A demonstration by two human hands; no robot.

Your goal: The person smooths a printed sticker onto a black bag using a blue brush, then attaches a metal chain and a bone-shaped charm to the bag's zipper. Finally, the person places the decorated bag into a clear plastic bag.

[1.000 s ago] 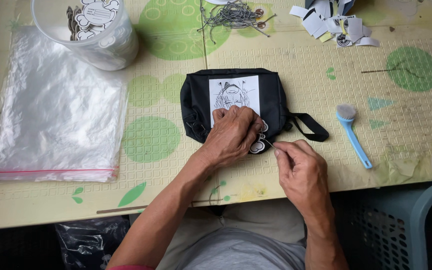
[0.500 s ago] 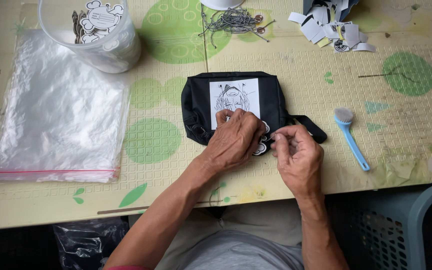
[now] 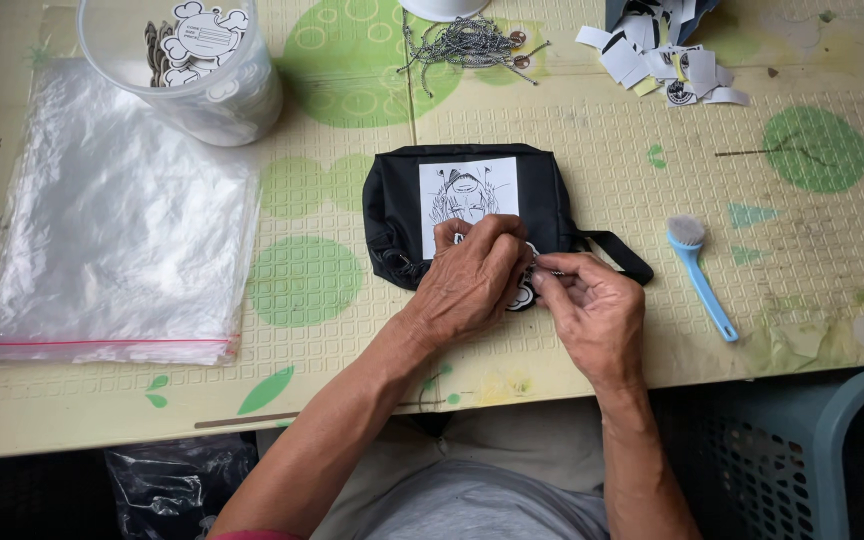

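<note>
Lying at the far left of the tabletop (image 3: pixel 352 400), a stack of clear plastic bags (image 3: pixel 117 240) is spreading flat, its near edge marked by a thin red line. Behind it a clear plastic tub (image 3: pixel 192 75) is holding black-and-white cut-out tags; its top is running out of frame. A bundle of small metal chains (image 3: pixel 467 42) is sitting further back near the middle, partly under a white object that is cut off.

Centre: a black pouch (image 3: pixel 402 205) is lying flat, a white drawn patch (image 3: pixel 467 190) showing on its face. The left hand (image 3: pixel 472 280) is pressing down on the pouch's near edge, fingers curled tight, covering the lower part of the patch and most of the near seam. Just beside it, touching at the fingertips, the right hand (image 3: pixel 592 310) is pinching closed on something small and metallic. What exactly is being pinched is hard to make out; it looks like a short chain or ring. A round black-and-white tag (image 3: pixel 522 297) is peeking out between the two hands, mostly hidden.

A black strap (image 3: pixel 617 255) is sticking out from the pouch's right side. Near it a light blue brush (image 3: pixel 700 275) is lying on its own. At the back right, paper scraps (image 3: pixel 667 60) are spilling beside a dark container, cut off by the frame. At the lower right, a teal basket (image 3: pixel 812 450) is only partly showing.
</note>
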